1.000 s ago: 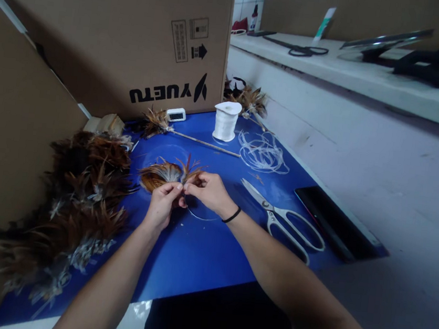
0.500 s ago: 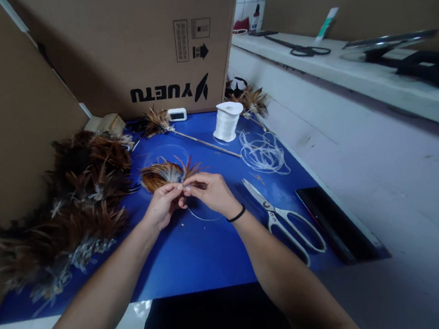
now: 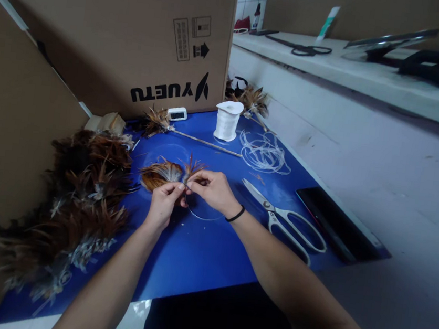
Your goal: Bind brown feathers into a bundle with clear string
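Note:
In front of me, my left hand [image 3: 163, 200] and my right hand [image 3: 216, 189] meet, fingertips pinched close together. Between them a small bunch of reddish-brown feathers [image 3: 191, 166] stands up, its base at the fingertips. Both hands are closed on that base, though the exact grip is partly hidden by the fingers. From beneath the hands a thin pale strand [image 3: 203, 218] curves over the blue table [image 3: 197, 257]. Just behind my left hand lies a larger bundle of golden-brown feathers [image 3: 159, 172] with pale grey ends.
Big silver scissors [image 3: 280, 216] and a dark phone-like slab [image 3: 339, 225] lie to the right. Further back are a white spool [image 3: 227, 122], loose clear strips [image 3: 266, 154] and a feathered stick [image 3: 202, 140]. Feather bunches [image 3: 85, 191] are heaped left, beside a cardboard box [image 3: 111, 31].
My right hand has shifted slightly, and the small feather bunch between my fingers now stands more upright. My left hand has barely moved.

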{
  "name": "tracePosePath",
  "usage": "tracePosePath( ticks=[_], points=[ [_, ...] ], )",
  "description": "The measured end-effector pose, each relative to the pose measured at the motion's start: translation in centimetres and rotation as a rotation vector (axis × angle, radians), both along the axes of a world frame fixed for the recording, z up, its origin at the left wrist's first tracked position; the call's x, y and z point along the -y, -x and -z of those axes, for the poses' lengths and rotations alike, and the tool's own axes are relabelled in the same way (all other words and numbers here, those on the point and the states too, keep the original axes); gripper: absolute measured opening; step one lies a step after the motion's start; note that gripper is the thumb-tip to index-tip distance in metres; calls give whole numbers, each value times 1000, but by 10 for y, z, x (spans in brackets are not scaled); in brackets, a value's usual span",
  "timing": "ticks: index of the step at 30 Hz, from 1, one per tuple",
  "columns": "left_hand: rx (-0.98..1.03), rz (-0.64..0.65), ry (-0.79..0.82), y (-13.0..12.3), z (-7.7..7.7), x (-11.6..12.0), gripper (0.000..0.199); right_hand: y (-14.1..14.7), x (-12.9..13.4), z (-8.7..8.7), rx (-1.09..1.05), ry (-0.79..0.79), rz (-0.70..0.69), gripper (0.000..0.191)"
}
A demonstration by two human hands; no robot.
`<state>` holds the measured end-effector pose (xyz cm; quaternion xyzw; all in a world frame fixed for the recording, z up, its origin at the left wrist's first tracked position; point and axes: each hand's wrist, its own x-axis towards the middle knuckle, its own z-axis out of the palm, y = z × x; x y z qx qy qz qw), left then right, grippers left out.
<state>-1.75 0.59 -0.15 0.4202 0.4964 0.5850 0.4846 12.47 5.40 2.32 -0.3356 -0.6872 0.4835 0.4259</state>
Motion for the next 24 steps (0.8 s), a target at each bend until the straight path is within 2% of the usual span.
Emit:
tracePosePath(
  ticks=[8, 18, 24],
  points=[
    [-152, -50, -57, 2, 4, 0, 23, 1, 2, -2, 12, 1, 9, 6],
    [-316, -98, -100, 3, 6, 0, 24, 0, 2, -1, 152, -141, 97, 7],
    [-366, -119, -125, 4, 5, 0, 22, -1, 1, -1, 207, -143, 97, 10]
  ],
)
